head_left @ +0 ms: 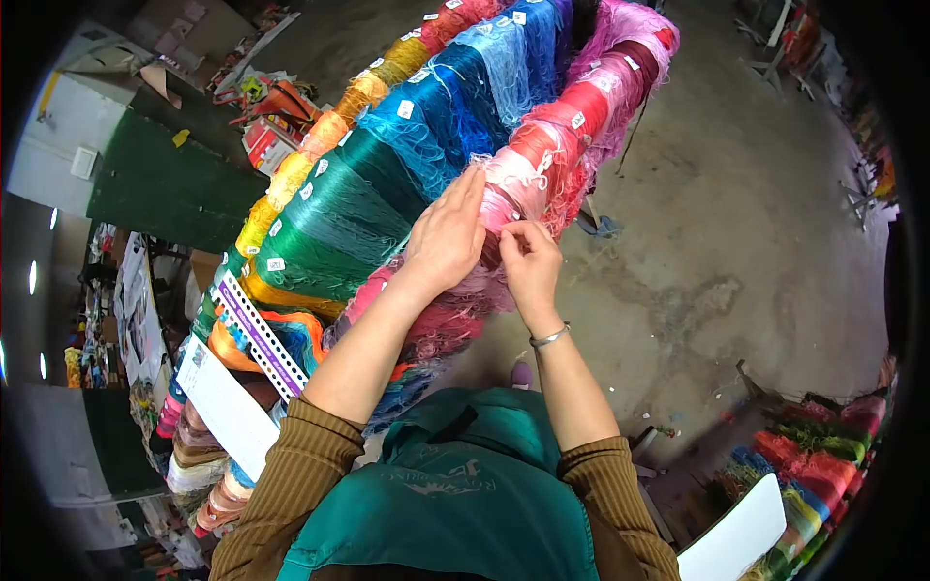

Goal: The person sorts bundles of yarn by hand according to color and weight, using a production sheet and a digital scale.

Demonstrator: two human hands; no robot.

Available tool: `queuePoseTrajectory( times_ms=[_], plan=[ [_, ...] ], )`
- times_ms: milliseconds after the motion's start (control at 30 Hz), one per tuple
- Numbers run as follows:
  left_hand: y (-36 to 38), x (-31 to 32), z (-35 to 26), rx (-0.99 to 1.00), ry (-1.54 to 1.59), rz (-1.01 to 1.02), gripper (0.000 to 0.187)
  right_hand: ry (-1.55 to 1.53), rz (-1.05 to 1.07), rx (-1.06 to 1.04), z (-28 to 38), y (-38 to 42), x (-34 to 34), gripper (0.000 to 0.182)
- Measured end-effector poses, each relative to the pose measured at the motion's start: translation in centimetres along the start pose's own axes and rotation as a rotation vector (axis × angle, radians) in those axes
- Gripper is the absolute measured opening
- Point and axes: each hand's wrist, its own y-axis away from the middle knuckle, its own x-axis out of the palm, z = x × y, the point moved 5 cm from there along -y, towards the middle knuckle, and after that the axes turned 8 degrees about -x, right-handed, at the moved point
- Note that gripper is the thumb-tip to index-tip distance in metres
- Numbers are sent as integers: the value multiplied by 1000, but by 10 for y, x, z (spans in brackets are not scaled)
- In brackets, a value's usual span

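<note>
Skeins of pink thread (499,205) hang over a rail, among rows of coloured thread with small white number tags. My left hand (449,235) lies with its fingers stretched out along the left side of the pink skeins, touching them. Close beside it, my right hand (531,268) is closed in a pinch at the front of the pink thread. The strand between its fingertips is too fine to make out clearly. Green thread skeins (339,208) hang to the left of my left hand, with blue thread (417,121) farther back.
A card strip with holes and thread samples (260,337) and a white sheet (228,407) lie at the left on the rack. More coloured skeins (814,470) hang at lower right beside a white panel (736,537). Concrete floor (717,242) spreads to the right.
</note>
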Motion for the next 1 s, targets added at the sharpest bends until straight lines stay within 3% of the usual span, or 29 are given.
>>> queuePoseTrajectory(
  times_ms=[100,133,200,233,467,733,1000],
  plan=[
    [0,-2,-1,8,-6,-2,58,-389,-24,155,-17,5,1,4],
    [1,-2,-2,7,-7,-3,57,-388,-22,159,-20,7,-1,4],
    [2,-2,-4,0,-7,-2,56,-701,14,450,-20,8,2,4],
    [2,-2,-4,-3,-10,-1,55,-721,15,428,-23,7,2,3],
    [2,-1,-2,-14,-51,-10,57,-710,117,484,-25,8,6,6],
    [2,-3,-4,-11,-41,-19,55,-412,108,331,-33,4,13,6],
    [2,-1,-3,-28,-54,-16,57,-564,34,376,-31,1,5,6]
  ],
)
